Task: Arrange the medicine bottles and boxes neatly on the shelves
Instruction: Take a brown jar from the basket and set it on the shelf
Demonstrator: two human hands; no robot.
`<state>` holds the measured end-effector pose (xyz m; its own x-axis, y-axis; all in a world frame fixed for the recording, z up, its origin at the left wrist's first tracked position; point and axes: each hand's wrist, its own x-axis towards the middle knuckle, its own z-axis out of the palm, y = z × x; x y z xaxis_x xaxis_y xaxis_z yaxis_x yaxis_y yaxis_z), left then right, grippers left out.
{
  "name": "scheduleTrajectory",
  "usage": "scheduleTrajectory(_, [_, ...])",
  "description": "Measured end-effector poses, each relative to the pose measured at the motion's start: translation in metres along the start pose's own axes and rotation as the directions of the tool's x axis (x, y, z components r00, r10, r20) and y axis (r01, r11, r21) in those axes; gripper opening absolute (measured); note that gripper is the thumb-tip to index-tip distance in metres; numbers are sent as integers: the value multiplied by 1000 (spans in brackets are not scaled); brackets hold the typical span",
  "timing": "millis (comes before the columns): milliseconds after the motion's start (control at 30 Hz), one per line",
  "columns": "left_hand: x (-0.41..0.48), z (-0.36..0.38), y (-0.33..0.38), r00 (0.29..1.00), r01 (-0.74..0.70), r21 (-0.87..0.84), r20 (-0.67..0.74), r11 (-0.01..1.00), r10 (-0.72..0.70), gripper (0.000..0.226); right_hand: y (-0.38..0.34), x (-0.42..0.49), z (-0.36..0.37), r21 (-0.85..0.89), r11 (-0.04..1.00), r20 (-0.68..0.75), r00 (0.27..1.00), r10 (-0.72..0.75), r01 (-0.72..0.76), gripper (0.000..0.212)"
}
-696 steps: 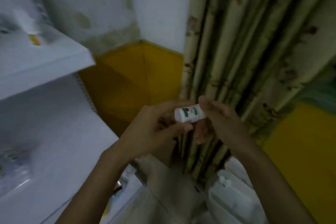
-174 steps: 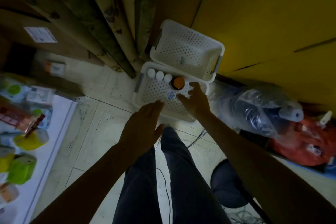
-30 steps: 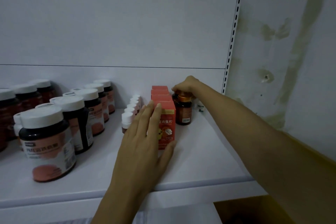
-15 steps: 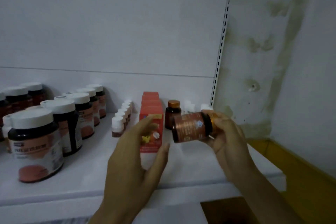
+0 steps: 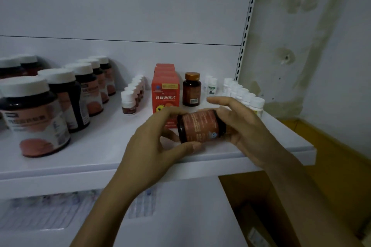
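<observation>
We see a brown bottle (image 5: 200, 125) held on its side between both hands, just above the front part of the white shelf (image 5: 96, 159) and in front of the red boxes (image 5: 165, 88). The left hand (image 5: 152, 146) grips its bottom end: the fingers (image 5: 170, 112) curl over the top and the thumb comes from below. The right hand (image 5: 247, 128) holds the cap end, which is hidden in the palm; its fingers curl around the bottle, and only the forefinger is stretched out. Behind, a gold-capped bottle (image 5: 191, 91) stands upright just to the right of the red boxes. Further right is a row of small white bottles (image 5: 247, 100). Left of the boxes stand small white-capped bottles (image 5: 131, 98), then large dark jars (image 5: 36, 116) with white lids.
</observation>
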<state>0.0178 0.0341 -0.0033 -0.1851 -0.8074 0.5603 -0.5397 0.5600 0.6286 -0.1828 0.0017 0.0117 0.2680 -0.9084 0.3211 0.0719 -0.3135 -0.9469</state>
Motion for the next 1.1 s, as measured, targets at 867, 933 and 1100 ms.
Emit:
scheduleTrajectory(867, [-2, 10, 8, 995, 95, -10, 32, 995, -95, 55, -8, 0, 6, 6, 994, -119, 988, -103, 105, 40])
scheduleTrajectory(933, [0, 8, 10, 988, 112, -98, -91, 989, -121, 51, -9, 16, 5, -91, 993, -303, 947, -103, 79, 36])
scheduleTrajectory(1100, [2, 1, 8, 932, 159, -300, -268, 940, -243, 45, 1, 79, 18, -576, 813, -250, 965, -74, -87, 52])
